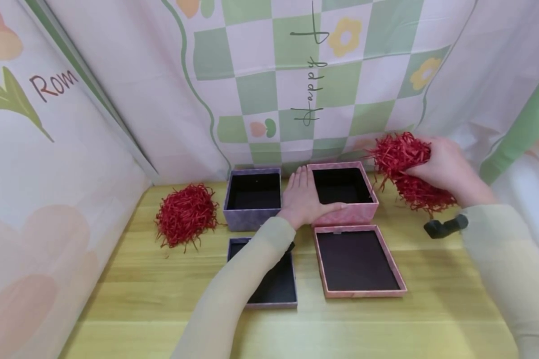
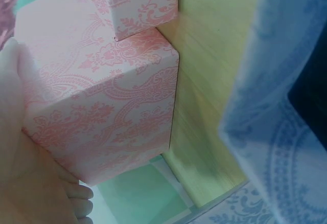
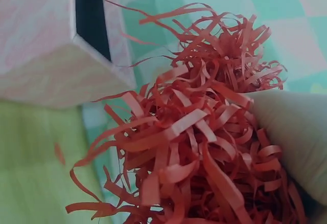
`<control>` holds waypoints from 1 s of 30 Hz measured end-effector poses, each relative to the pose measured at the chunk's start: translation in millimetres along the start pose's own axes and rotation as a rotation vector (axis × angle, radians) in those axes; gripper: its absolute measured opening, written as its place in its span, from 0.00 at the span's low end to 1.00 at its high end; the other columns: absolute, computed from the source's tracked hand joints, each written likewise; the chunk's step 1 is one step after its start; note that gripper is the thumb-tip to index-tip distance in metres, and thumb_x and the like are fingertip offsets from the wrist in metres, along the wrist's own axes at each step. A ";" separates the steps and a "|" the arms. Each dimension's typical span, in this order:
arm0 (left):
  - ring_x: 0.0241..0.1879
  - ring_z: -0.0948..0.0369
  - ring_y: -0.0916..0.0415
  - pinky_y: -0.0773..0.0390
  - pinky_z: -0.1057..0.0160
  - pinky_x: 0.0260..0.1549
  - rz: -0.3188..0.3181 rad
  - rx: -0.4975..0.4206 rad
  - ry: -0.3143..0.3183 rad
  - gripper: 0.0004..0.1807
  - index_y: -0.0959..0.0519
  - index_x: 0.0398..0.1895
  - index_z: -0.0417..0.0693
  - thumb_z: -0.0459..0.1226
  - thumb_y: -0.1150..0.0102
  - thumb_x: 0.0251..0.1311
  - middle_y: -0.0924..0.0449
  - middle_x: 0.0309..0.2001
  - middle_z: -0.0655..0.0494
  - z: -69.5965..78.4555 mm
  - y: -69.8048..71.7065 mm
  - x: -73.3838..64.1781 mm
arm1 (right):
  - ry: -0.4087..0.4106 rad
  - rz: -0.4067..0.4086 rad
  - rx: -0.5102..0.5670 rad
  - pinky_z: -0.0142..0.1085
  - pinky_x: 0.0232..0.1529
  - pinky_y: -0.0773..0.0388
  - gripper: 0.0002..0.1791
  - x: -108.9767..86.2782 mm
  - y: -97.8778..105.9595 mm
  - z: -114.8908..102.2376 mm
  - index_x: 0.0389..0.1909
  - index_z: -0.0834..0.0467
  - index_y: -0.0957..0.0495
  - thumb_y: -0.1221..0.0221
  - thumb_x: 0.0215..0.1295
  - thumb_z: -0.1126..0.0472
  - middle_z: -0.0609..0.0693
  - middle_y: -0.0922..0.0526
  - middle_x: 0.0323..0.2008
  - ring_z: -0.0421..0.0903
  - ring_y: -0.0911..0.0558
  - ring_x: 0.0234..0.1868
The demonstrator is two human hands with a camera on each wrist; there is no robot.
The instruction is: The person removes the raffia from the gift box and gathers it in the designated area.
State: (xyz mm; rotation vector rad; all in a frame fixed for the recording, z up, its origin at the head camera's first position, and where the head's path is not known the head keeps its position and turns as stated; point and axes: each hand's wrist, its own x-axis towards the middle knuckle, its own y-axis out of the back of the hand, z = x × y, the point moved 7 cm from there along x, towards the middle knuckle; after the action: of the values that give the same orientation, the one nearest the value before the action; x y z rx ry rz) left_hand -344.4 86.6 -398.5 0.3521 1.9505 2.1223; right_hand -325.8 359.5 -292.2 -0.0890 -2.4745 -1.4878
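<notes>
With my right hand (image 1: pixel 449 167), I grip a bunch of red shredded paper (image 1: pixel 400 159) above the table, right of the pink box (image 1: pixel 343 214). That box stands with its black inside facing up. My left hand (image 1: pixel 303 202) lies against the pink box's left side, fingers straight, thumb along the front rim. The left wrist view shows the palm touching the patterned pink wall (image 2: pixel 112 101). Loose strands of the held paper (image 3: pixel 189 147) reach toward the box corner in the right wrist view. Part of the right fingers is hidden by paper.
Left of my left hand stands a purple box (image 1: pixel 251 219). A purple lid (image 1: pixel 274 284), partly under my left forearm, and a pink lid (image 1: pixel 359 262) lie in front. Another red shredded paper pile (image 1: pixel 186 214) sits at left. Printed curtain (image 1: pixel 296 89) hangs behind.
</notes>
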 end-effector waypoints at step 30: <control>0.80 0.55 0.68 0.67 0.59 0.75 0.018 -0.007 -0.004 0.75 0.64 0.82 0.42 0.87 0.70 0.45 0.62 0.82 0.48 -0.3 -0.2 0.3 | -0.170 -0.027 -0.043 0.69 0.44 0.28 0.46 -18.4 -80.1 97.1 0.59 0.73 0.30 0.27 0.56 0.40 0.77 0.22 0.48 0.74 0.22 0.45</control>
State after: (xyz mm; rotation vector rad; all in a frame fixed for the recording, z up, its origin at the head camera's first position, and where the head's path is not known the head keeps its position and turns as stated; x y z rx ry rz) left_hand -344.8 86.4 -398.7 0.3741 1.9445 2.1367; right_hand -340.3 407.8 -409.0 -0.1988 -2.5848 -1.6063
